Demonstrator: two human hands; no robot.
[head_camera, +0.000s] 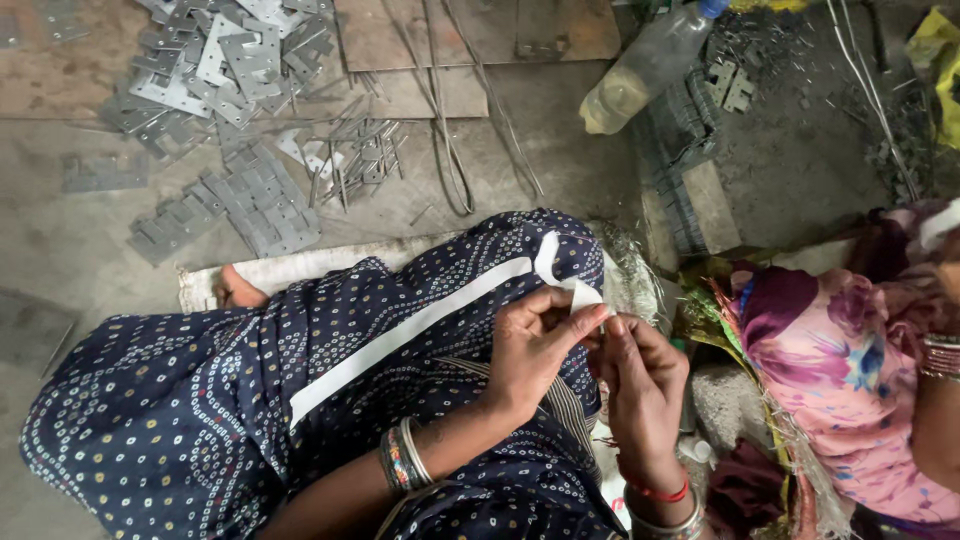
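Note:
A long white strip lies across my lap on dark blue dotted cloth. Its far end curls up over my knee. My left hand pinches that end of the white strip between thumb and fingers. My right hand meets it there, fingertips closed on the same end of the strip. Bangles sit on both wrists.
Several flat grey metal plates with holes lie heaped on the floor at the top left, with thin wire rods beside them. A plastic bottle lies at the top. Another person in pink flowered cloth sits close on the right.

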